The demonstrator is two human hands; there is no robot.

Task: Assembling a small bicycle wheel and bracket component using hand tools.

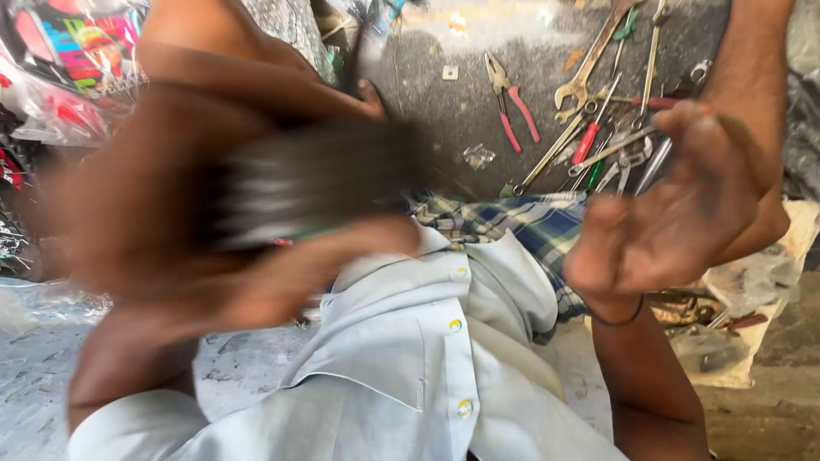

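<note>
Nearest, a pale blue buttoned shirt (427, 358) fills the bottom of the view, with a blue checked cloth (530, 226) just beyond it. The left hand (196, 222) is smeared by motion and wrapped around a dark, ribbed, blurred object (316, 183); what that object is cannot be told. The right hand (675, 209) is raised, palm up, fingers spread and slack, holding nothing, a dark band on its wrist. Just behind the right hand's fingertips, tools lie scattered on a dark mat (444, 119): spanners (589, 72), a red-handled screwdriver (588, 141), and, further toward the left hand, red-handled pliers (511, 98). Under the right forearm lies crumpled plastic sheeting (743, 282).
</note>
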